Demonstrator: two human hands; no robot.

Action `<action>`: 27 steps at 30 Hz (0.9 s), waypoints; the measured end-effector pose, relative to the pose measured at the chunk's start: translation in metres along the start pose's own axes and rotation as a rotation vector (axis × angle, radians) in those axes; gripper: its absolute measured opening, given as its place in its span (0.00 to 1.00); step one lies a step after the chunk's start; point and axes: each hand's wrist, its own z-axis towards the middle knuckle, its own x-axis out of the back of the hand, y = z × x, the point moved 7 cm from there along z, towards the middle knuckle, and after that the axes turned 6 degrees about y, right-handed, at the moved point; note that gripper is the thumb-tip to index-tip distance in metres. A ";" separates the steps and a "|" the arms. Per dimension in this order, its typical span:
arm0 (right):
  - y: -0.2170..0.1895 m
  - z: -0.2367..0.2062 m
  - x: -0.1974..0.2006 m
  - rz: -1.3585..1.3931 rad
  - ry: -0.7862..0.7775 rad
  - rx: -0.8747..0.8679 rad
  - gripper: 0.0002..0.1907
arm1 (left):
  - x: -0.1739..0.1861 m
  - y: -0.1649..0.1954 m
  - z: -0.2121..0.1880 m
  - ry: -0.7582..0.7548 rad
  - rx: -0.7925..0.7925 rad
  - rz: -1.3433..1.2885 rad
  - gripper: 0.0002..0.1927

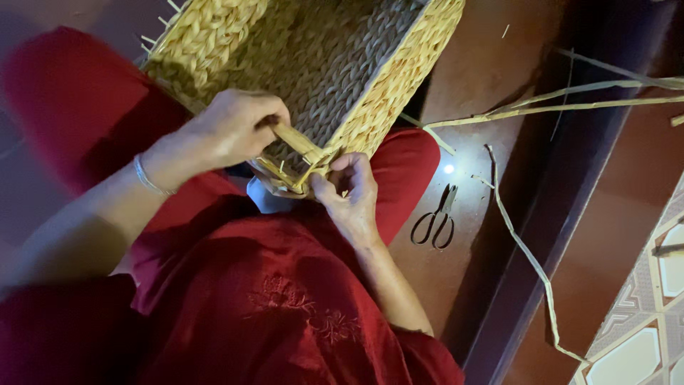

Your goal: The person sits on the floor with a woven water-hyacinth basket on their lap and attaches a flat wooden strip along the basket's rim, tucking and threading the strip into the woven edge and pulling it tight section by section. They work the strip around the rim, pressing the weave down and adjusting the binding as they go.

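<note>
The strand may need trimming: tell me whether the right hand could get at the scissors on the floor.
Probably yes: the scissors lie open on bare floor just beside the right hand, with nothing between them.

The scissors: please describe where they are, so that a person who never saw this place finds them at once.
Start from the large woven basket on the person's red-clad lap. To the right of the right hand, on the brown floor, lie the scissors. They alone are dark metal with two loop handles; the strips nearby are pale straw.

Two hands, the left hand and the right hand, are working on one woven basket; one pair of scissors is lying nearby.
</note>
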 end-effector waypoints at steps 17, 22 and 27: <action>0.004 -0.004 -0.002 0.126 -0.040 -0.008 0.14 | -0.044 -0.005 -0.005 -0.268 0.318 -0.848 0.18; -0.003 -0.009 0.000 0.031 -0.034 0.101 0.11 | -0.051 -0.002 -0.002 -0.221 0.277 -0.636 0.18; -0.022 -0.011 0.000 -0.035 -0.024 0.180 0.10 | -0.049 -0.001 -0.003 -0.208 0.274 -0.505 0.18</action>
